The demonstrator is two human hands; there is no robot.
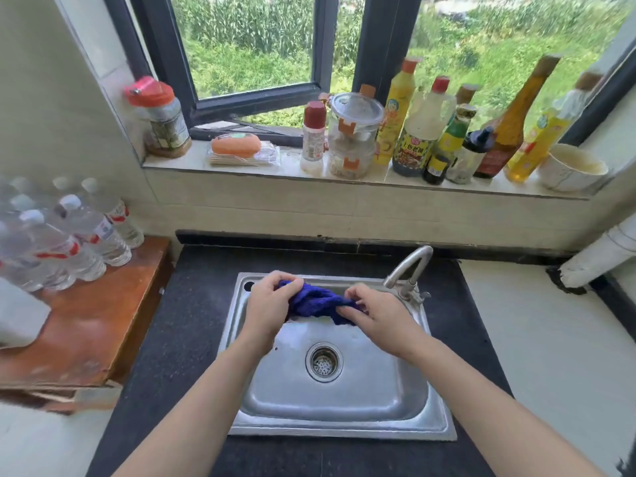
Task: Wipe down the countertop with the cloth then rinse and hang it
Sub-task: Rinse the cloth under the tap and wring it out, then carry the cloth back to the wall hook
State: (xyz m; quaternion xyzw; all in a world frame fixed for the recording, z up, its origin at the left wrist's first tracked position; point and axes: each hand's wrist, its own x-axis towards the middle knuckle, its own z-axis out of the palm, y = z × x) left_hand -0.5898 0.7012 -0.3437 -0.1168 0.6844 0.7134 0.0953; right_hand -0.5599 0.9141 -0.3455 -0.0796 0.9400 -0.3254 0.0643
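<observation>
In the centre of the frame one blue cloth [315, 301] is held above the back part of one steel sink [344, 429]. Two hands hold it. The left hand [268, 304] grips the left end of the cloth with curled fingers, and the right hand [375, 318] pinches the right end between thumb and curled fingers. The cloth is bunched between them, a little above the basin. There is one drain strainer [324, 361] in the middle of the basin and one curved faucet [411, 266] at the sink's upper right corner. The black countertop [179, 321] goes around the sink.

In the upper part of the frame, the windowsill [192, 159] carries one jar with a red lid [160, 117], one orange sponge pack [236, 145], two stacked clear containers [354, 132], a row of about eight bottles [423, 132] that partly overlap, and one white bowl [571, 166]. At the left edge, one wooden table [86, 321] holds a group of water bottles [82, 235], too blurred to count.
</observation>
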